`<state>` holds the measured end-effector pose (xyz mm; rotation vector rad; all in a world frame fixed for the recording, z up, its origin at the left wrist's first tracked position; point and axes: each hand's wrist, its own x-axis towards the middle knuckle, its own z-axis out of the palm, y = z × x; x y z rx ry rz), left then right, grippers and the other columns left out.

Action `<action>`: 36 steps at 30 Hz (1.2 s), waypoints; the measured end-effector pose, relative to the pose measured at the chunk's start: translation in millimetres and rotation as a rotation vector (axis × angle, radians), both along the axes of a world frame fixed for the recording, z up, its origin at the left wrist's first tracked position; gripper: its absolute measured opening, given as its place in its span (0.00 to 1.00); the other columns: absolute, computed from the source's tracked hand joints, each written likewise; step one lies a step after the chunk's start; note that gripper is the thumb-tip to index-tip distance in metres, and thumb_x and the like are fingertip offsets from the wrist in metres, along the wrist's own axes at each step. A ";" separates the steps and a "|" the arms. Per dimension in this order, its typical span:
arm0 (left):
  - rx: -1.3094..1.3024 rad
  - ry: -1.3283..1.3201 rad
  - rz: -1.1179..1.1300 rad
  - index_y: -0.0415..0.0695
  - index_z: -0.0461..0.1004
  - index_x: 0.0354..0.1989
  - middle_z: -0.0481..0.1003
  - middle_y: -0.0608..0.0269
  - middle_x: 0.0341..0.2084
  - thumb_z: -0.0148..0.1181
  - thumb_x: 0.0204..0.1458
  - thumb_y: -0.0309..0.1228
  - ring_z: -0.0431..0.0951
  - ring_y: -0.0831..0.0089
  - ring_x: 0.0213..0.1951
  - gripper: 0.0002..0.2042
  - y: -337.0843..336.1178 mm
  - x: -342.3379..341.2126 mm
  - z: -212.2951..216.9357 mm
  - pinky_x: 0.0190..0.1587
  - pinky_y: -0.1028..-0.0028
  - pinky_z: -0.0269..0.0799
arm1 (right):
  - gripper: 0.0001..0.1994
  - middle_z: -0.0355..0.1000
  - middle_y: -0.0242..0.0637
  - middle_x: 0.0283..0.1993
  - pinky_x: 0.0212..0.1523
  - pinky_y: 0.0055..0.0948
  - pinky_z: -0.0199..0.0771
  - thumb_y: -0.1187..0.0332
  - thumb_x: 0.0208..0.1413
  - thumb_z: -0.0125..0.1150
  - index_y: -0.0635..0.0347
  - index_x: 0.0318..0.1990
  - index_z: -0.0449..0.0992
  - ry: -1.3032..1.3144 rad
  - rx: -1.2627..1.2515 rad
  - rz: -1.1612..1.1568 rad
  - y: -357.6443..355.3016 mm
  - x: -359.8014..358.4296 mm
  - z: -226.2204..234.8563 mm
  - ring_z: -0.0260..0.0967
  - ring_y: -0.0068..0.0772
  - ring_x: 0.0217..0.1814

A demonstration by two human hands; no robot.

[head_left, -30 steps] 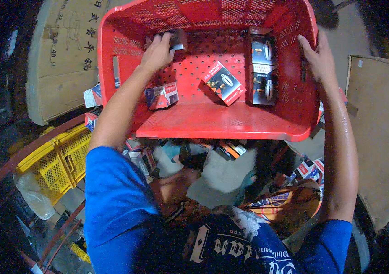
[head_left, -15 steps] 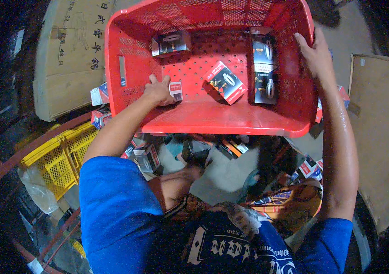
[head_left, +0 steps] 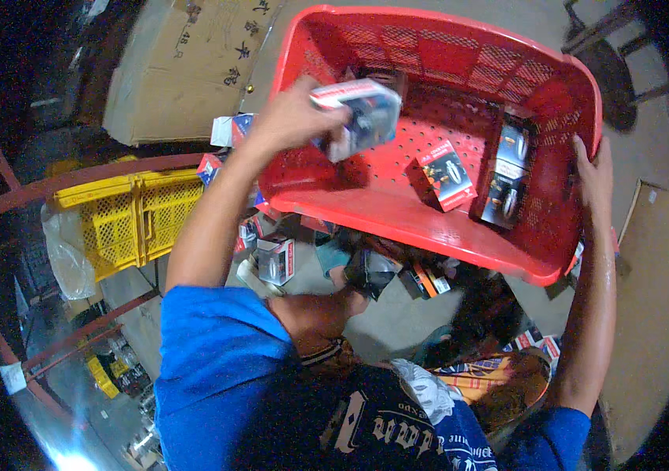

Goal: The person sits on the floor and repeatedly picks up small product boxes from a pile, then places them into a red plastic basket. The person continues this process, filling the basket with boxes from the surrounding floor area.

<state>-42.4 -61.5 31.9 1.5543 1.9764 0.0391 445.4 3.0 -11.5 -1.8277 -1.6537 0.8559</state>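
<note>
A large red plastic crate [head_left: 428, 228] is tilted toward me. My left hand [head_left: 291, 118] is raised over its left side and grips a small product box [head_left: 358, 114] with a clear window, blurred by motion. My right hand [head_left: 595, 177] clasps the crate's right rim. Inside the crate lie a red and black small box [head_left: 444, 173] near the middle and two dark boxes [head_left: 507, 177] stacked against the right wall.
Several small boxes [head_left: 275, 259] lie scattered on the floor below the crate. A yellow plastic crate [head_left: 134, 220] sits at left behind a red metal frame [head_left: 75, 180]. Flattened cardboard [head_left: 185, 71] lies at upper left, another sheet [head_left: 652, 314] at right.
My left hand went from the crate's back wall down to its floor, then lifted up with a small box. The crate has swung right and tilted more.
</note>
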 end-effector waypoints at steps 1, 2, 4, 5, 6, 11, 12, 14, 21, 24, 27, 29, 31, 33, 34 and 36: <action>0.090 -0.007 0.083 0.33 0.72 0.49 0.79 0.43 0.40 0.64 0.43 0.55 0.81 0.54 0.44 0.35 -5.4 -21.7 26.9 0.47 0.60 0.75 | 0.20 0.73 0.42 0.48 0.53 0.32 0.67 0.57 0.63 0.58 0.64 0.52 0.68 -0.063 0.033 0.027 1.8 -0.6 2.1 0.69 0.34 0.48; 0.218 -0.025 0.150 0.33 0.74 0.48 0.80 0.45 0.39 0.64 0.46 0.54 0.81 0.58 0.42 0.33 -10.8 -46.5 51.8 0.45 0.62 0.75 | 0.21 0.73 0.44 0.49 0.54 0.33 0.68 0.56 0.62 0.58 0.64 0.53 0.68 -0.110 0.034 0.023 3.7 -0.7 2.8 0.70 0.37 0.50; 0.396 0.107 0.166 0.33 0.75 0.49 0.80 0.46 0.38 0.62 0.49 0.53 0.81 0.61 0.40 0.32 -13.6 -103.1 88.7 0.44 0.63 0.75 | 0.23 0.74 0.49 0.52 0.55 0.36 0.69 0.55 0.61 0.59 0.64 0.55 0.68 -0.199 0.027 0.015 4.7 0.3 3.8 0.73 0.44 0.52; 0.248 0.150 0.283 0.33 0.76 0.49 0.80 0.45 0.37 0.62 0.49 0.54 0.81 0.60 0.39 0.32 -13.3 -131.5 98.0 0.44 0.63 0.75 | 0.28 0.71 0.52 0.57 0.59 0.36 0.66 0.53 0.61 0.59 0.66 0.59 0.66 -0.093 0.017 0.023 5.5 1.6 4.0 0.71 0.47 0.57; 0.141 0.164 0.369 0.34 0.76 0.48 0.80 0.45 0.35 0.62 0.49 0.54 0.81 0.59 0.38 0.32 -11.9 -159.9 102.3 0.43 0.63 0.75 | 0.29 0.71 0.53 0.57 0.60 0.36 0.65 0.52 0.61 0.59 0.67 0.60 0.65 -0.154 0.022 0.019 5.9 2.7 2.0 0.70 0.47 0.58; -0.015 0.502 0.319 0.36 0.78 0.46 0.81 0.48 0.30 0.61 0.49 0.54 0.81 0.59 0.33 0.30 -27.3 -248.2 53.9 0.40 0.63 0.75 | 0.37 0.64 0.57 0.65 0.67 0.35 0.58 0.49 0.60 0.59 0.72 0.66 0.59 -0.309 0.053 0.043 11.1 13.6 -7.4 0.62 0.50 0.67; -0.057 0.607 0.338 0.36 0.79 0.45 0.81 0.48 0.29 0.61 0.49 0.54 0.81 0.60 0.33 0.29 -34.0 -255.4 42.2 0.39 0.63 0.75 | 0.38 0.62 0.58 0.66 0.68 0.36 0.56 0.48 0.60 0.59 0.72 0.66 0.59 -0.326 0.046 0.040 11.1 15.9 -9.4 0.61 0.49 0.69; -0.179 0.396 0.337 0.36 0.81 0.36 0.81 0.48 0.31 0.62 0.46 0.57 0.81 0.59 0.35 0.30 -56.0 -263.1 31.2 0.41 0.63 0.75 | 0.30 0.67 0.50 0.61 0.62 0.33 0.61 0.54 0.62 0.58 0.69 0.64 0.62 -0.181 -0.031 0.039 11.9 19.2 -10.5 0.65 0.41 0.61; -0.746 0.156 0.563 0.37 0.80 0.44 0.80 0.51 0.39 0.65 0.43 0.59 0.82 0.59 0.39 0.34 -163.8 -214.5 14.7 0.39 0.60 0.77 | 0.26 0.69 0.45 0.58 0.59 0.32 0.65 0.57 0.64 0.57 0.66 0.63 0.63 -0.286 0.033 0.016 8.9 18.3 -8.0 0.67 0.37 0.57; -0.922 0.146 0.498 0.35 0.79 0.44 0.80 0.46 0.39 0.63 0.39 0.66 0.81 0.57 0.41 0.41 -227.4 -164.4 -4.4 0.38 0.58 0.78 | 0.25 0.70 0.45 0.56 0.58 0.31 0.65 0.58 0.64 0.57 0.66 0.61 0.65 -0.135 -0.007 0.046 9.2 17.0 -8.1 0.68 0.36 0.56; -0.929 0.032 0.384 0.37 0.82 0.38 0.81 0.46 0.36 0.60 0.39 0.69 0.82 0.58 0.40 0.40 -281.5 -112.0 -30.3 0.46 0.62 0.76 | 0.24 0.71 0.44 0.55 0.58 0.32 0.65 0.59 0.63 0.58 0.66 0.60 0.66 -0.139 0.013 0.070 11.6 18.5 -8.8 0.68 0.36 0.55; -1.055 -0.007 0.420 0.38 0.82 0.36 0.82 0.46 0.34 0.61 0.39 0.68 0.82 0.56 0.41 0.38 -307.8 -83.7 -52.3 0.47 0.61 0.75 | 0.25 0.71 0.45 0.56 0.59 0.32 0.64 0.56 0.63 0.58 0.66 0.59 0.66 -0.181 0.024 0.087 13.5 21.1 -10.0 0.68 0.38 0.56; -1.021 -0.067 0.531 0.38 0.82 0.39 0.81 0.47 0.38 0.62 0.39 0.68 0.81 0.53 0.44 0.38 -335.1 -62.9 -77.7 0.50 0.59 0.75 | 0.28 0.69 0.48 0.59 0.62 0.34 0.63 0.51 0.62 0.58 0.65 0.60 0.66 -0.176 -0.004 0.109 14.7 24.9 -12.3 0.67 0.44 0.59; -0.975 -0.008 0.503 0.39 0.81 0.42 0.80 0.48 0.42 0.62 0.39 0.69 0.80 0.52 0.47 0.40 -368.0 -54.6 -106.2 0.52 0.58 0.74 | 0.28 0.69 0.48 0.58 0.61 0.34 0.63 0.51 0.62 0.58 0.65 0.59 0.66 -0.208 -0.019 0.107 15.9 29.0 -15.9 0.67 0.44 0.58; -0.946 0.076 0.427 0.39 0.80 0.44 0.80 0.48 0.45 0.62 0.39 0.69 0.79 0.51 0.49 0.41 -385.1 -49.1 -126.0 0.53 0.58 0.73 | 0.28 0.70 0.49 0.57 0.61 0.34 0.63 0.51 0.62 0.58 0.65 0.59 0.66 -0.213 -0.030 0.099 16.1 31.1 -17.7 0.67 0.44 0.58; -0.809 0.181 0.347 0.38 0.78 0.47 0.78 0.47 0.48 0.61 0.39 0.70 0.78 0.50 0.52 0.43 -420.8 -42.5 -161.8 0.56 0.56 0.72 | 0.28 0.70 0.47 0.56 0.60 0.34 0.63 0.51 0.61 0.58 0.65 0.58 0.67 -0.215 0.007 0.096 16.9 34.2 -21.3 0.68 0.43 0.57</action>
